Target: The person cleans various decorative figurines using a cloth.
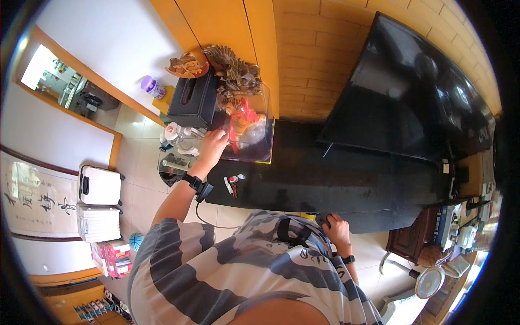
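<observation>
My left hand (214, 145) reaches to the near left corner of a clear display case (260, 142). Its fingers are bent beside the black tissue box (191, 101); whether they grip anything cannot be made out. Inside the case sits an orange tiger figurine (243, 120) with a red ribbon. Low by the front edge of the black cabinet top (300, 174), my right hand (338, 230) is closed around a dark grey item (323, 219), perhaps a cloth. A small yellow thing (309, 216) shows next to it.
Behind the tissue box stand a carved ornament (235, 73) and a brown bowl-shaped piece (187, 67). A glass jug (185, 136) is left of my hand. Small items (231, 185) lie near the cabinet's left end. A large television (406, 93) leans over the right side.
</observation>
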Available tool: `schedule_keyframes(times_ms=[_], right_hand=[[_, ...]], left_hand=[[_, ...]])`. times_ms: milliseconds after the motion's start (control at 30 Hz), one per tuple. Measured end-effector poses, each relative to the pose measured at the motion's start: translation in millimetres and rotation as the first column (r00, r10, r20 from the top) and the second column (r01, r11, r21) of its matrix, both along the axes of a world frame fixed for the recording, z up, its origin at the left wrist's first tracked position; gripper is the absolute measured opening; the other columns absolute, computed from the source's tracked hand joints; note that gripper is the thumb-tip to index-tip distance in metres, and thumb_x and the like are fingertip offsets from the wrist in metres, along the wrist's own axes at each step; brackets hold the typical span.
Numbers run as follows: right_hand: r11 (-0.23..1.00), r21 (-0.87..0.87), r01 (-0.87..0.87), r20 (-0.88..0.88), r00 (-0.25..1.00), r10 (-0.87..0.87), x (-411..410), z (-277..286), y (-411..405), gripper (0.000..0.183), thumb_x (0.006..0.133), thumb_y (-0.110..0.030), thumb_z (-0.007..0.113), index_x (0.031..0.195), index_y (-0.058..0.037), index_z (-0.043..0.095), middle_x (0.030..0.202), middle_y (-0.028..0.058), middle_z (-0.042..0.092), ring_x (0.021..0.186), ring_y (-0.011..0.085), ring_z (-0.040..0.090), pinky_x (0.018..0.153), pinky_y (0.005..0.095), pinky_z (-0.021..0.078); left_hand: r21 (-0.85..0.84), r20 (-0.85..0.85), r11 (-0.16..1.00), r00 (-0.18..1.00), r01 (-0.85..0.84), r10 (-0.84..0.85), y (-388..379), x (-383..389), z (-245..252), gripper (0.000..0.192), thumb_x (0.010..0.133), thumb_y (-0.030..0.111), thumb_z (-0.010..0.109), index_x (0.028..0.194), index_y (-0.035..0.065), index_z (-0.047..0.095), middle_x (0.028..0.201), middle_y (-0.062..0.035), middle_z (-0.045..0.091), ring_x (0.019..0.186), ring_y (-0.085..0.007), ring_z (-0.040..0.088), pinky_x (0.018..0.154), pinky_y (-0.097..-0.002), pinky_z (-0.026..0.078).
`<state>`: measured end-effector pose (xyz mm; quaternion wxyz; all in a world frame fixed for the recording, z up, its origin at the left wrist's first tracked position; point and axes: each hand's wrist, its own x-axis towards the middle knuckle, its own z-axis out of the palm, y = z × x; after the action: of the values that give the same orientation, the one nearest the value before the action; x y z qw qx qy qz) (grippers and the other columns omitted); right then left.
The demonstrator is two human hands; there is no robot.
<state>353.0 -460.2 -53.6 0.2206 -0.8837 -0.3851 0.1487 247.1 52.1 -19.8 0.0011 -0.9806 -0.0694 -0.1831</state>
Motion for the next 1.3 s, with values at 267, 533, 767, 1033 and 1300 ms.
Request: schedule_keyframes(times_ms=[267,533,767,1033,1300], right_hand=[[0.999,-0.025,0.026,-0.013,1.000,-0.027,-11,-8,-5,0.024,0.074,-0.019,0.068,0.093,-0.0047,0.066,0.090,0.0124,0.063,0.077,0.0339,0.064,0.066,0.0420,0.0536],[0.999,-0.004,0.037,0.038,0.999,-0.037,-19,-10,-3,0.023,0.074,-0.020,0.067,0.092,-0.0055,0.068,0.087,0.0112,0.063,0.072,0.0324,0.065,0.063,0.0410,0.0541],[1.000,-0.008,0.028,0.038,0.999,-0.028,-16,-10,-2,0.023,0.074,-0.021,0.068,0.091,-0.0056,0.067,0.085,0.0111,0.063,0.073,0.0324,0.064,0.063,0.0416,0.0536],[0.999,0.028,0.019,0.030,0.999,-0.020,-11,-5,2,0.022,0.073,-0.020,0.069,0.090,-0.0054,0.067,0.086,0.0121,0.062,0.073,0.0333,0.064,0.063,0.0415,0.0535],[0.999,-0.046,0.009,-0.011,1.000,-0.009,-9,-4,-5,0.021,0.071,-0.018,0.067,0.086,-0.0032,0.066,0.092,0.0143,0.065,0.080,0.0357,0.065,0.070,0.0424,0.0550]], left_hand=[[-0.015,0.226,0.994,0.968,-0.113,0.113,-15,20,14,0.007,0.082,0.014,0.066,0.082,0.0075,0.064,0.078,-0.0064,0.058,0.068,-0.0294,0.060,0.061,-0.0408,0.047],[0.082,-0.034,0.989,0.991,-0.124,0.127,-18,38,4,0.027,0.084,0.028,0.069,0.087,0.0018,0.066,0.085,-0.0069,0.057,0.078,-0.0249,0.062,0.066,-0.0384,0.052],[0.024,0.023,1.000,1.000,0.006,-0.006,-16,33,21,0.042,0.070,0.041,0.078,0.084,0.0042,0.063,0.088,-0.0057,0.056,0.079,-0.0237,0.061,0.065,-0.0360,0.052],[0.007,-0.052,1.000,0.998,0.029,-0.029,-19,27,-4,0.028,0.073,0.027,0.075,0.084,0.0050,0.061,0.087,-0.0077,0.056,0.082,-0.0271,0.062,0.066,-0.0382,0.053],[-0.166,-0.003,0.982,0.996,0.089,-0.091,-19,8,-15,0.013,0.080,0.015,0.070,0.084,0.0048,0.062,0.083,-0.0085,0.059,0.075,-0.0289,0.063,0.064,-0.0397,0.051]])
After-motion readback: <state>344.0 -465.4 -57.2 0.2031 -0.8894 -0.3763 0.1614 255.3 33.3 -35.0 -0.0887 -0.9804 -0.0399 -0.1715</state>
